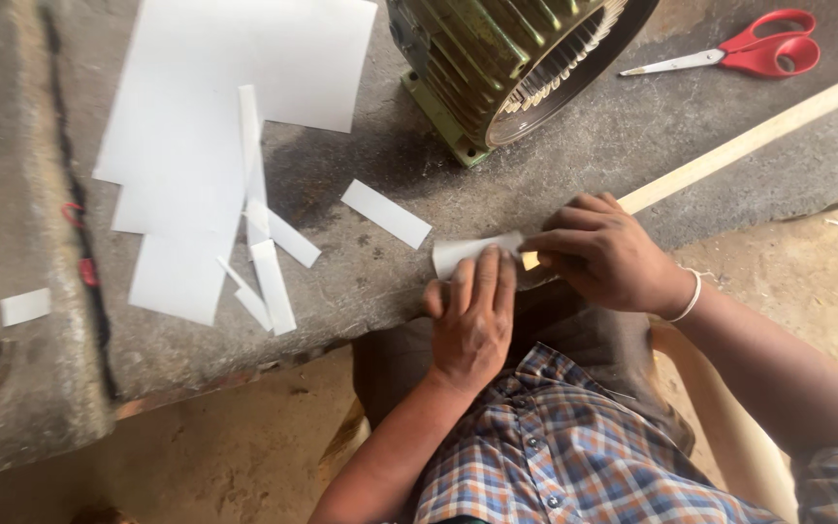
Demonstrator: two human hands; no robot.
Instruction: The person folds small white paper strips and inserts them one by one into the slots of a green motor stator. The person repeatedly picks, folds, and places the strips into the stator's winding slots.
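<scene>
A small white paper strip [463, 251] lies at the near edge of a rough grey concrete slab [574, 165]. My left hand [474, 315] presses flat on it, fingers together over its near side. My right hand [601, 253] pinches the strip's right end, where it meets the tip of a long pale wooden stick [749, 141]. The strip curls slightly between the two hands.
Large white sheets [215, 87] and several cut paper strips [273, 272] lie at left, one strip [386, 212] mid-slab. A green finned motor housing [506, 58] stands at the back. Red-handled scissors [749, 53] lie far right. Sandy floor lies below the slab's edge.
</scene>
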